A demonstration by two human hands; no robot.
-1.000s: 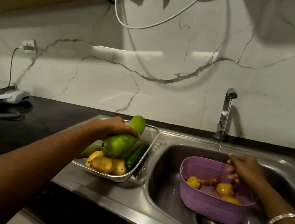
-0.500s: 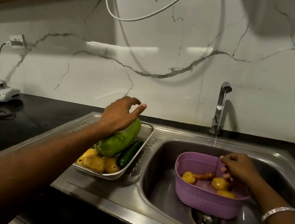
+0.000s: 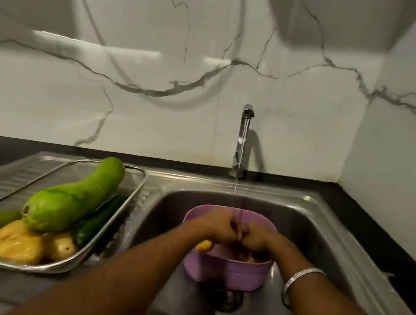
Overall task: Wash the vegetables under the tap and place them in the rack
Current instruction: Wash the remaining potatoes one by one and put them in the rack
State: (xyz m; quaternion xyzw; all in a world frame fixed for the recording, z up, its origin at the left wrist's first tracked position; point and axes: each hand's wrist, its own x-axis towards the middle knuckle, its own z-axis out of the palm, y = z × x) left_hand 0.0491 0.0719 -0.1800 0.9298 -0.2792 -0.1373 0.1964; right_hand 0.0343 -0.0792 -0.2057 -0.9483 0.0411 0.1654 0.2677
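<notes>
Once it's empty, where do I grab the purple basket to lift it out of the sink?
Probably by the near rim of the purple basket, from above on your side. It sits upright in the sink; hands and the tap stream occupy the far side.

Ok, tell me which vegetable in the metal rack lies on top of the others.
The big pale-green gourd. It rests across the yellow potatoes and dark cucumber, its far end over the rack rim.

Rack (image 3: 130, 201) with vegetables (image 3: 72, 199) lies left of the sink (image 3: 320, 226) holding a basket (image 3: 225, 270).
</notes>
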